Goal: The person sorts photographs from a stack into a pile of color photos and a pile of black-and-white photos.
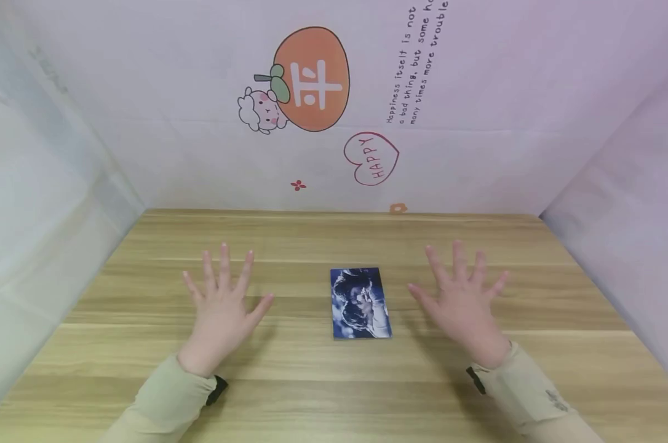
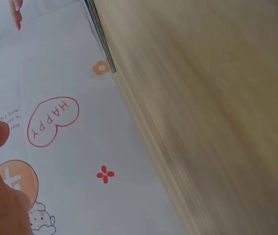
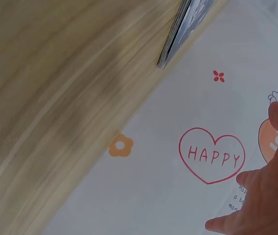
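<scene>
A stack of photo cards (image 1: 360, 303) lies on the wooden table between the two hands, its top card a blue-toned picture of people. From the side, the layered edges of the stack (image 3: 174, 36) show in the right wrist view, and the left wrist view catches its edge (image 2: 100, 36) at the top. To the left of the cards, the left hand (image 1: 221, 317) is held with fingers spread and straight, touching nothing. The right hand (image 1: 464, 304) is likewise spread on the other side, apart from the cards. Shadows beneath suggest both hands are above the tabletop.
The wooden table (image 1: 334, 394) runs back to a white printed cloth (image 1: 201, 154) with an orange fruit, a heart and lettering. Pale cloth walls (image 1: 46, 184) stand along the left and right sides.
</scene>
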Action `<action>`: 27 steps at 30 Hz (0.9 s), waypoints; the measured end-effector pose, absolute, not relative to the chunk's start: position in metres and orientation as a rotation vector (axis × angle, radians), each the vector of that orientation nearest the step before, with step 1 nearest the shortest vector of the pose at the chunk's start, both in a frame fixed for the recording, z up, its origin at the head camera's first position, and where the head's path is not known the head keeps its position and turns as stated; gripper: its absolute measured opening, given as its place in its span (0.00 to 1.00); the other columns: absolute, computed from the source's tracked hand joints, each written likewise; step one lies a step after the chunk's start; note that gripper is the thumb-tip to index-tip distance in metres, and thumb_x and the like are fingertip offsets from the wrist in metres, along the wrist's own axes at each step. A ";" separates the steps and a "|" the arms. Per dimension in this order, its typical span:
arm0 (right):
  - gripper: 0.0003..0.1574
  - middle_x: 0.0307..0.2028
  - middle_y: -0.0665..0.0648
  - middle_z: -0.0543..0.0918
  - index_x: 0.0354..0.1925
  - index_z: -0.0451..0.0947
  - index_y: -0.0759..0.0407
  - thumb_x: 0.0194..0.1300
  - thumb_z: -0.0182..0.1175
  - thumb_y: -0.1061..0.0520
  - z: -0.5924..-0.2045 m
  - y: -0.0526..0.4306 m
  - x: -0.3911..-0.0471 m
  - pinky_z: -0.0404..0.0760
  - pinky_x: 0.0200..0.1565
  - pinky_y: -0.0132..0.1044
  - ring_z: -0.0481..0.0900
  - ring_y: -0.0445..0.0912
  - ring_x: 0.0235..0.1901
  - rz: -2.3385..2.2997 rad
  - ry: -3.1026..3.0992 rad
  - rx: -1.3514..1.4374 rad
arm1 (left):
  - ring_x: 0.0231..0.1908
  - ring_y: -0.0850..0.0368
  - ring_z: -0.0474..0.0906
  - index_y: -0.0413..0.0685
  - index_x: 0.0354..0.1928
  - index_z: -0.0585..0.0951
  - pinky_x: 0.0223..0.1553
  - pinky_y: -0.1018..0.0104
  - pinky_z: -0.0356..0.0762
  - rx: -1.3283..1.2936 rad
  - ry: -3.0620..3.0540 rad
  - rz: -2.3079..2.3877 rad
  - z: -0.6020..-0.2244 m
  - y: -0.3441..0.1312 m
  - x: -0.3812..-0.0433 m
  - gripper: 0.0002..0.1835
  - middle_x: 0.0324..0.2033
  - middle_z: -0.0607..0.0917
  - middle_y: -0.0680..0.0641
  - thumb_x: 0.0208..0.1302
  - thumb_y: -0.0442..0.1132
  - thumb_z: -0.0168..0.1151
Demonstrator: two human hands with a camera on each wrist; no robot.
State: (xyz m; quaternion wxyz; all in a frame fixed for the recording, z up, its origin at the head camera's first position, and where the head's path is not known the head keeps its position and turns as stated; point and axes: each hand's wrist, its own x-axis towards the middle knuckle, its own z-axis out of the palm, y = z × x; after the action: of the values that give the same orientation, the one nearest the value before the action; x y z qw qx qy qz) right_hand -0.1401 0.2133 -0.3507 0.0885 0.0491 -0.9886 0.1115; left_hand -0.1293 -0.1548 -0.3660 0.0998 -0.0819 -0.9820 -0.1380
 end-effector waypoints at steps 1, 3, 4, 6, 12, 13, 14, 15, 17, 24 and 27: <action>0.49 0.73 0.69 0.32 0.74 0.44 0.47 0.65 0.44 0.28 -0.351 0.212 -0.140 0.09 0.53 0.70 0.23 0.76 0.66 0.334 -2.945 0.151 | 0.69 0.31 0.19 0.50 0.74 0.47 0.60 0.26 0.16 -0.241 -2.899 -0.406 -0.366 -0.153 -0.130 0.43 0.71 0.23 0.40 0.66 0.60 0.50; 0.49 0.73 0.68 0.32 0.75 0.44 0.47 0.65 0.44 0.28 -0.352 0.209 -0.141 0.09 0.53 0.70 0.23 0.75 0.67 0.333 -2.956 0.152 | 0.69 0.29 0.22 0.50 0.74 0.48 0.60 0.26 0.18 -0.246 -2.883 -0.411 -0.367 -0.150 -0.130 0.43 0.72 0.26 0.39 0.65 0.60 0.50; 0.49 0.73 0.68 0.32 0.75 0.44 0.47 0.65 0.43 0.28 -0.352 0.208 -0.141 0.09 0.53 0.70 0.23 0.75 0.67 0.334 -2.961 0.153 | 0.69 0.28 0.23 0.50 0.74 0.48 0.60 0.25 0.18 -0.249 -2.875 -0.414 -0.367 -0.148 -0.131 0.42 0.72 0.27 0.38 0.65 0.60 0.50; 0.49 0.73 0.67 0.32 0.75 0.44 0.46 0.65 0.43 0.27 -0.353 0.205 -0.142 0.09 0.53 0.70 0.24 0.75 0.67 0.339 -2.969 0.155 | 0.69 0.26 0.25 0.51 0.74 0.49 0.61 0.26 0.19 -0.257 -2.866 -0.429 -0.367 -0.144 -0.132 0.42 0.72 0.28 0.37 0.65 0.61 0.50; 0.48 0.73 0.70 0.38 0.74 0.46 0.47 0.65 0.48 0.31 -0.352 0.196 -0.145 0.17 0.56 0.76 0.31 0.76 0.68 0.398 -2.927 0.200 | 0.69 0.27 0.26 0.50 0.75 0.47 0.64 0.28 0.24 -0.315 -2.849 -0.561 -0.364 -0.130 -0.135 0.43 0.72 0.32 0.32 0.65 0.59 0.51; 0.48 0.72 0.71 0.42 0.74 0.48 0.48 0.64 0.51 0.32 -0.352 0.195 -0.146 0.23 0.57 0.77 0.36 0.75 0.68 0.419 -2.904 0.211 | 0.69 0.27 0.27 0.49 0.75 0.47 0.65 0.28 0.27 -0.326 -2.847 -0.606 -0.364 -0.128 -0.136 0.43 0.71 0.33 0.31 0.66 0.58 0.52; 0.49 0.71 0.72 0.46 0.73 0.50 0.49 0.63 0.54 0.33 -0.351 0.194 -0.147 0.32 0.59 0.78 0.41 0.75 0.67 0.435 -2.880 0.217 | 0.69 0.26 0.30 0.48 0.75 0.46 0.65 0.29 0.31 -0.334 -2.846 -0.656 -0.363 -0.127 -0.136 0.44 0.71 0.33 0.30 0.65 0.58 0.52; 0.49 0.69 0.74 0.51 0.72 0.52 0.52 0.62 0.57 0.35 -0.351 0.194 -0.148 0.41 0.60 0.77 0.48 0.74 0.65 0.468 -2.850 0.230 | 0.69 0.26 0.33 0.47 0.75 0.46 0.66 0.29 0.39 -0.344 -2.840 -0.732 -0.362 -0.125 -0.137 0.44 0.71 0.34 0.29 0.66 0.57 0.54; 0.49 0.63 0.74 0.60 0.70 0.55 0.57 0.60 0.61 0.39 -0.349 0.194 -0.151 0.60 0.57 0.71 0.60 0.71 0.60 0.575 -2.827 0.234 | 0.69 0.28 0.44 0.46 0.74 0.46 0.64 0.32 0.52 -0.341 -2.840 -0.900 -0.359 -0.122 -0.140 0.44 0.71 0.37 0.30 0.66 0.56 0.54; 0.45 0.55 0.72 0.72 0.67 0.58 0.67 0.62 0.62 0.46 -0.343 0.203 -0.162 0.79 0.49 0.52 0.75 0.62 0.51 1.217 -2.882 0.108 | 0.63 0.38 0.64 0.40 0.71 0.56 0.62 0.43 0.67 -0.293 -2.761 -1.585 -0.357 -0.110 -0.154 0.34 0.66 0.63 0.34 0.68 0.45 0.54; 0.41 0.55 0.71 0.73 0.66 0.60 0.66 0.64 0.60 0.45 -0.344 0.205 -0.165 0.79 0.51 0.50 0.74 0.61 0.53 1.376 -2.899 0.041 | 0.62 0.39 0.67 0.37 0.69 0.58 0.61 0.46 0.69 -0.288 -2.728 -1.779 -0.360 -0.105 -0.158 0.31 0.64 0.67 0.34 0.69 0.42 0.53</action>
State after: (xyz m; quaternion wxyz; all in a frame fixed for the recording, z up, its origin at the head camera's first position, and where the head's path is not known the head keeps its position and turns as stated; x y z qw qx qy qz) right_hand -0.1653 0.2054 -0.3440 -0.0336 0.0129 -0.9029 0.4284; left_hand -0.1576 -0.1049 -0.3596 -0.0639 -0.0880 -0.8326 -0.5432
